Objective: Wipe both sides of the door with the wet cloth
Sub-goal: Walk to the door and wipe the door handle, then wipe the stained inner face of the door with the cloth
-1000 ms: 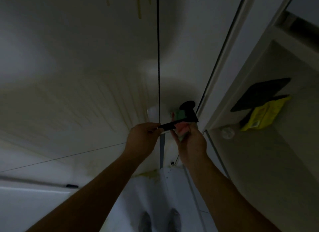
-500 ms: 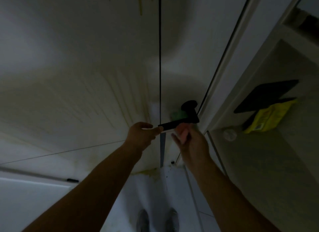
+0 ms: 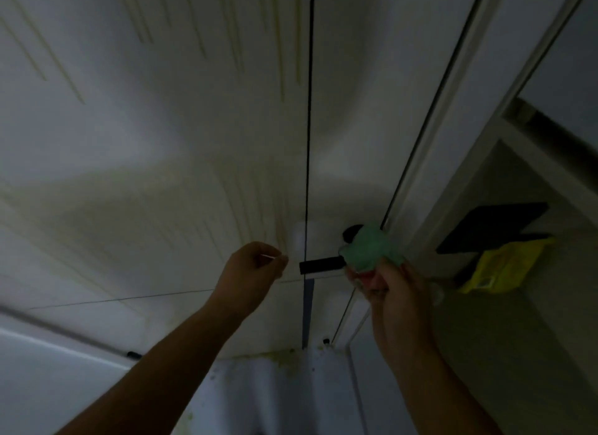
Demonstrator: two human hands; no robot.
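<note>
**Wiping around the handle.** The green cloth [image 3: 372, 248] is bunched in the right hand [image 3: 391, 289]. It is gripped by curled fingers and pressed over the base of the black door handle [image 3: 320, 265]. The handle is mounted on the door [image 3: 343, 162], at 3 o'clock from the dark vertical seam. The left hand [image 3: 255, 268] is held at 9 o'clock from the handle, just clear of its tip, with fingers curled. Whether anything is pinched in it cannot be told. Yellowish drip streaks [image 3: 246, 208] are seen on the white surface at 10 o'clock. For a thorough pass, the cloth is best wrapped round the handle's neck. It is then spread flat and drawn down along the streaks in overlapping strokes. The door's other side is not shown.
</note>
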